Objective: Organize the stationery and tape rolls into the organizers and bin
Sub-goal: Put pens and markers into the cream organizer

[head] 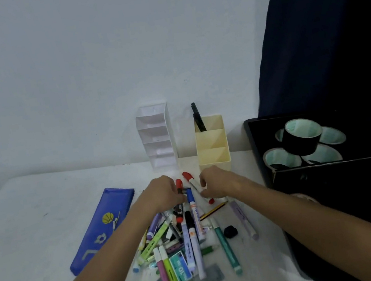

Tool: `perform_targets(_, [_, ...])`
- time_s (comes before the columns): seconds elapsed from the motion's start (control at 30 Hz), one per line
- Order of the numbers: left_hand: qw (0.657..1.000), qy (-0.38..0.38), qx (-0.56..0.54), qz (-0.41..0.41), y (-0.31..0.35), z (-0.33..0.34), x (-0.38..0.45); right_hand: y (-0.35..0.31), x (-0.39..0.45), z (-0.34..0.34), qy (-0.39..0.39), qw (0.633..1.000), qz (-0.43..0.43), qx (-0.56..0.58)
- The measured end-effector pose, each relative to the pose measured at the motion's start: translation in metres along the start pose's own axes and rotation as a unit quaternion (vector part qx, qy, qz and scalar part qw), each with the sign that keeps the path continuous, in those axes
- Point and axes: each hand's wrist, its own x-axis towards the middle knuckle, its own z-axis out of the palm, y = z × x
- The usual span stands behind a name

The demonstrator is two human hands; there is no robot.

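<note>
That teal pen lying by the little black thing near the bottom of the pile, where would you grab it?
Pinch the teal pen across its bare middle barrel, coming straight down from above. It lies flat on the table, mostly clear of the pile, with open space on its right side up to the black clip, so fingers probably fit either side.

Plain pale wall [95,69], unmarked, evenly lit. Dark navy curtain [332,32] hangs at right, reaching down to table level. White table [33,213] butts against wall; surface slightly scuffed. Light soft, diffuse.
</note>
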Motion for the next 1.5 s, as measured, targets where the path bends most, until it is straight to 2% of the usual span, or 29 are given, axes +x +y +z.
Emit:
perform_targets(0.2, [0.998,0.016,0.058,0.005,0.003,0.022,-0.016,-0.002,-0.002,0.018,0.005,0.999,0.032,-0.021])
perform_targets(0.4, [0.998,0.03,0.043,-0.016,0.011,0.021,-0.029,0.002,-0.008,0.007,0.034,0.999,0.012,0.004])
perform_targets(0.6, [0.991,0.129,-0.042,-0.01,0.025,-0.026,-0.038,0.007,-0.033,-0.038,0.155,0.98,-0.012,0.123])
perform_targets(0.7, [0.975,0.196,-0.097,0.038,0.038,-0.055,-0.039,0.01,-0.051,-0.068,0.227,0.96,-0.027,0.161])
perform_targets(0.83, [0.95,0.274,-0.111,0.106,0.057,-0.085,-0.032,0.016,-0.065,-0.105,0.313,0.925,-0.049,0.209])
perform_targets(1.0, [0.924,0.328,-0.125,0.152,0.08,-0.1,-0.007,0.022,-0.058,-0.127,0.414,0.887,-0.069,0.194])
perform_targets(1.1, [0.929,0.316,-0.108,0.162,0.091,-0.097,0.011,0.026,-0.042,-0.123,0.419,0.892,-0.075,0.153])
perform_targets(1.2, [0.937,0.292,-0.103,0.159,0.095,-0.087,0.029,0.031,-0.023,-0.109,0.388,0.911,-0.062,0.122])
perform_targets(1.33, [0.947,0.262,-0.078,0.171,0.096,-0.067,0.047,0.037,-0.007,-0.089,0.347,0.93,-0.04,0.118])
perform_targets(1.5, [0.943,0.26,-0.084,0.189,0.092,-0.046,0.06,0.038,0.004,-0.075,0.319,0.938,-0.029,0.132])
